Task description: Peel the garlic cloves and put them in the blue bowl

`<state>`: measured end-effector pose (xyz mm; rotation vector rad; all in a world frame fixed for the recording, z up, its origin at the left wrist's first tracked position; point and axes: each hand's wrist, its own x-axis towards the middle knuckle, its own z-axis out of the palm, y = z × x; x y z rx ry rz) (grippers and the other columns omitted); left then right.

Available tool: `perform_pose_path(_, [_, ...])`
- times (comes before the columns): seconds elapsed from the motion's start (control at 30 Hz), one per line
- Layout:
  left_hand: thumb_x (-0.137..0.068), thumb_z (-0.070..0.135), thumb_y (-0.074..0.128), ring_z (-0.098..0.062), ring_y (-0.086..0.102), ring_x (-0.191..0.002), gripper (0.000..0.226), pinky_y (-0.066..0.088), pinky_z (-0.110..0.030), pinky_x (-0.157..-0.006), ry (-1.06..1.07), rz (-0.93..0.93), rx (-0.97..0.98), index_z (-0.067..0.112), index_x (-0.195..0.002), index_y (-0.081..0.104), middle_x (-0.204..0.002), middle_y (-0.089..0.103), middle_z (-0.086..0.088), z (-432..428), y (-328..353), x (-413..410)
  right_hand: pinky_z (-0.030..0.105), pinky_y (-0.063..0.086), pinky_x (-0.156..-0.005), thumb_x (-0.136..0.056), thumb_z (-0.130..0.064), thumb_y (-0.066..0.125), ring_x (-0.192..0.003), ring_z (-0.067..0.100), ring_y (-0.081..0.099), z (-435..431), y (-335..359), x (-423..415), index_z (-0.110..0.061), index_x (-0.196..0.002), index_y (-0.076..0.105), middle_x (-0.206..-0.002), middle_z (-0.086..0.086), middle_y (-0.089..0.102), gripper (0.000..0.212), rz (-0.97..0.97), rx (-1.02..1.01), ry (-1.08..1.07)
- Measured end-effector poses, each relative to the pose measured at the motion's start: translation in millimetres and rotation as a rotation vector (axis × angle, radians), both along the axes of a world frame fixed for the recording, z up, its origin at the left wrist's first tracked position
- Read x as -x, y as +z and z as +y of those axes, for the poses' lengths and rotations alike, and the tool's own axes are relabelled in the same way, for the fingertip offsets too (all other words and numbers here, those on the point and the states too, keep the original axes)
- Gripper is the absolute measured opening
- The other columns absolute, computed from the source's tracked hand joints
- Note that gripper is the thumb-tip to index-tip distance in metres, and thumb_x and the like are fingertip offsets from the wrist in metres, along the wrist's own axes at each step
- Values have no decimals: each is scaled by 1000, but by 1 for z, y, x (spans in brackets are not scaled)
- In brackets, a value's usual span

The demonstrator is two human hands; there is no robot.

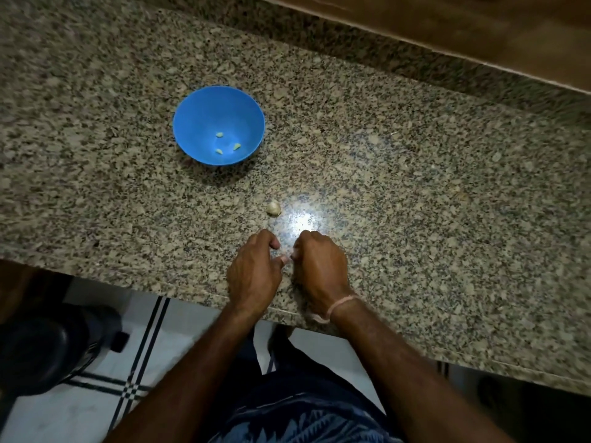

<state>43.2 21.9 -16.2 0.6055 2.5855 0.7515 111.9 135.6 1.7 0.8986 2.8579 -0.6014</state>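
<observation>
The blue bowl (195, 123) stands on the granite counter (415, 193), up and left of my hands. Three peeled yellowish cloves (219, 134) lie in its bottom. A pale garlic piece still in its skin (273, 208) lies on the counter just beyond my hands. My left hand (254, 273) and my right hand (319, 266) sit close together near the counter's front edge, fingers curled toward each other. Their fingertips meet around something small that is mostly hidden, probably a clove. A pinkish band circles my right wrist.
A wooden ledge (479, 33) runs along the back right of the counter. Below the front edge are a white tiled floor with dark lines (137, 362) and a dark round object (41, 353) at lower left. A bright light glare lies on the counter by my hands.
</observation>
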Motion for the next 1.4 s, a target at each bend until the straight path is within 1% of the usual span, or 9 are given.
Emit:
perform_pose_path(0.13, [-100, 34, 65, -7, 69, -88, 3, 57, -32, -73, 82, -336, -289, 35, -102, 66, -98, 72, 14, 0, 5, -1, 27, 46, -60, -96, -27, 75, -64, 10, 60, 16, -1, -8, -16, -80, 66, -70, -6, 67, 22, 168, 592, -325])
perform_pose_path(0.23, [-97, 28, 72, -13, 73, -88, 2, 63, -40, -81, 220, -524, -482, 27, -98, 73, -91, 76, 6, 3, 13, -6, 27, 50, -59, -101, -19, 70, -63, 15, 60, 12, 10, -12, -7, -85, 66, -70, 5, 66, 21, 275, 1113, -559])
perform_pose_path(0.37, [-94, 19, 76, -23, 75, -84, 2, 62, -35, -72, 300, -551, -560, 18, -95, 75, -85, 77, -2, 9, 23, -4, 26, 54, -65, -101, -17, 68, -67, 15, 62, 11, 15, -15, -5, -90, 68, -73, 6, 69, 16, 347, 1385, -683])
perform_pose_path(0.57, [-94, 22, 76, -25, 76, -83, 8, 62, -40, -77, 273, -558, -587, 15, -96, 77, -86, 78, -4, 11, 31, -3, 39, 59, -76, -99, -7, 69, -76, 23, 65, 12, 17, -21, 1, -101, 72, -86, 14, 73, 8, 544, 1229, -595])
perform_pose_path(0.7, [-94, 12, 75, -21, 77, -81, 5, 61, -28, -71, 244, -520, -588, 13, -98, 76, -86, 78, -3, 14, 40, -7, 28, 59, -72, -99, -6, 68, -74, 16, 66, 13, 23, -22, -2, -102, 72, -85, 8, 76, 6, 581, 1270, -638])
perform_pose_path(0.8, [-94, 12, 75, -17, 76, -81, 5, 59, -23, -70, 231, -486, -608, 13, -98, 77, -85, 79, -1, 15, 46, -7, 29, 62, -77, -99, -3, 68, -82, 20, 71, 14, 25, -24, -2, -105, 72, -94, 10, 79, 8, 598, 1251, -585])
perform_pose_path(1.1, [-93, 29, 77, -3, 69, -87, 10, 56, -18, -73, 143, -259, -477, 22, -101, 79, -91, 76, 11, 13, 56, -3, 42, 64, -87, -95, -3, 74, -99, 30, 76, 21, 28, -30, -2, -106, 75, -103, 11, 79, 12, 642, 1101, -454])
perform_pose_path(1.23, [-93, 26, 77, -1, 66, -83, 9, 53, -17, -70, 63, -105, -382, 21, -99, 79, -92, 72, 15, 14, 58, 2, 46, 63, -91, -94, -5, 75, -101, 26, 76, 22, 27, -31, -4, -107, 77, -103, 9, 79, 14, 650, 1053, -389])
perform_pose_path(1.4, [-90, 23, 78, -1, 65, -78, 5, 49, -15, -67, 35, -65, -360, 20, -95, 79, -87, 71, 14, 13, 58, 2, 49, 62, -92, -94, -8, 76, -101, 25, 77, 21, 26, -32, -4, -108, 79, -103, 7, 80, 14, 649, 1007, -347])
